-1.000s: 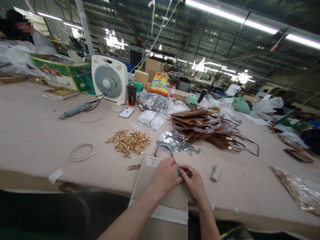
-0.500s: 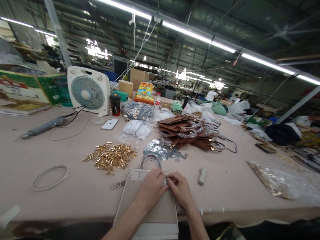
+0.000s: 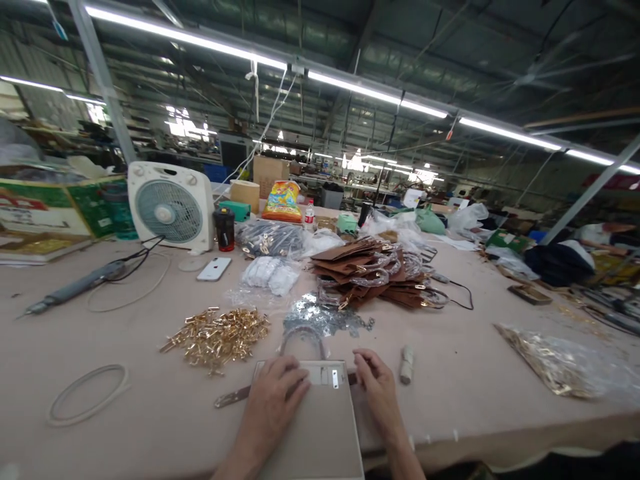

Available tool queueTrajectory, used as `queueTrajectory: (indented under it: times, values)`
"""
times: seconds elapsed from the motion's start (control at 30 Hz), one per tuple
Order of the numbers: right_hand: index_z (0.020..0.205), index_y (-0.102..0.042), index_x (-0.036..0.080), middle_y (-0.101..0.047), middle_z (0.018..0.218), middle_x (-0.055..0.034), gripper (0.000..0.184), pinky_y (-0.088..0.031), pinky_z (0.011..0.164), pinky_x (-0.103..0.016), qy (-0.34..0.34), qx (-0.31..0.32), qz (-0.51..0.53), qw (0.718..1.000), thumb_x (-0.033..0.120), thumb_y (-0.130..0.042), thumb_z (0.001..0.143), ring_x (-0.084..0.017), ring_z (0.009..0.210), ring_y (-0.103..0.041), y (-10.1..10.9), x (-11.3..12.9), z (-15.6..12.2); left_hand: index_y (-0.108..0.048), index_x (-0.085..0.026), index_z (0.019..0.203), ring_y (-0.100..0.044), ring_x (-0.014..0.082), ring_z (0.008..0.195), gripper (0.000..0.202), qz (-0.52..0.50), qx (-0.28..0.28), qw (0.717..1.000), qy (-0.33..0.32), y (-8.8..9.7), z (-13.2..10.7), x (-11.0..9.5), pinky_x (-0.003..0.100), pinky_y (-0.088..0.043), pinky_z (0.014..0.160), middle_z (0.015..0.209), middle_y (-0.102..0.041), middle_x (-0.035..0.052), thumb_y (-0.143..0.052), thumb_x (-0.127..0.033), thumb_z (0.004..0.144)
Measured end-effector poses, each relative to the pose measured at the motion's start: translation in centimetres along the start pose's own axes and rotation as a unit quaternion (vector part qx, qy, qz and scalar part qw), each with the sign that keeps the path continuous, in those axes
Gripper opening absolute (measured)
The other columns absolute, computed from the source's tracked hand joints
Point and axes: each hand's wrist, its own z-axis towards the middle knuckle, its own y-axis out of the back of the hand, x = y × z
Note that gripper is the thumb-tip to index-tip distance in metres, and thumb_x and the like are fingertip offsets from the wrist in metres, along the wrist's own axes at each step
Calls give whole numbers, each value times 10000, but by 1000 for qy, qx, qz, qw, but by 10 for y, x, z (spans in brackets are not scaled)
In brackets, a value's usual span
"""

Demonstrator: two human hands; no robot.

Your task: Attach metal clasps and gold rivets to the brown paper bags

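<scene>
A beige flat panel (image 3: 320, 433) lies at the table's near edge, with a small silver metal plate (image 3: 335, 379) on its top end. My left hand (image 3: 273, 403) rests flat on the panel's upper left part, fingers stretched out. My right hand (image 3: 379, 390) sits at the panel's upper right corner, fingers loosely bent and apart, nothing visible in them. A plastic-wrapped curved handle (image 3: 303, 335) rises just beyond the panel. A metal strip (image 3: 233, 398) pokes out at the panel's left.
A heap of gold fittings (image 3: 217, 335), silver parts (image 3: 325, 319) and a stack of brown leather pieces (image 3: 373, 270) lie beyond. A white roll (image 3: 407, 363) sits right of my hand, a cord ring (image 3: 85, 392) left. A fan (image 3: 170, 207), phone (image 3: 214, 269) and power tool (image 3: 75, 288) stand farther back.
Both hands were pinched together over the small metal plate; now they have parted, the left lying flat and the right off to the corner. The view has tilted up and right.
</scene>
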Motion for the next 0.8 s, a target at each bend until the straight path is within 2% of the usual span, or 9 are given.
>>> queueTrajectory:
  times: [0.1,0.17,0.27,0.37,0.53,0.67,0.8]
  values:
    - [1103,-741,175,-668,763,-23,502,-481,635,-297,1,-106,-48,993,627,-607,932,-197,668,-585,13,-14,26,-755,-308,1098,-632,279,1117,140,3,1,1000,0,1,-1,-1,479,-535,977,1186,-698,45,-659,-300,997]
    - [1099,-749,174,-722,857,-60,519,-522,707,-322,20,-115,-123,986,631,-560,940,-232,767,-648,18,-20,46,-746,-304,1109,-621,283,1170,152,5,8,1000,-3,1,-1,-2,495,-522,1014,1236,-695,45,-638,-282,1005]
    - [1069,-763,195,-755,1003,-89,460,-553,830,-362,48,-63,-199,977,581,-550,936,-261,892,-694,21,-26,70,-730,-312,1171,-584,294,1273,209,7,19,1000,-5,2,-1,-4,540,-472,1101,1333,-678,41,-635,-257,993]
    - [1024,-783,226,-753,1026,-74,373,-554,869,-382,61,-10,-233,971,525,-597,900,-255,886,-702,19,-30,84,-709,-321,1246,-568,315,1301,328,7,27,1000,14,3,0,-5,580,-420,1150,1377,-669,44,-733,-281,921]
    - [1019,-815,253,-746,1030,-74,324,-500,970,-420,46,65,-285,955,473,-644,855,-281,982,-680,23,-37,98,-732,-305,1188,-590,285,1264,403,-23,31,998,53,6,0,-9,510,-421,1144,1336,-698,26,-872,-331,811]
    - [1067,-819,245,-745,1061,-103,354,-489,966,-420,22,111,-305,946,474,-661,849,-294,982,-682,30,-48,109,-729,-274,1189,-596,271,1260,451,-36,21,997,70,7,-1,-9,481,-399,1157,1329,-706,38,-901,-391,789]
    - [1030,-816,230,-753,1023,-106,340,-495,951,-412,26,139,-320,937,455,-637,850,-293,974,-691,32,-51,117,-731,-264,1180,-599,277,1256,470,-40,11,996,78,6,-2,-9,484,-396,1155,1329,-708,43,-917,-396,769]
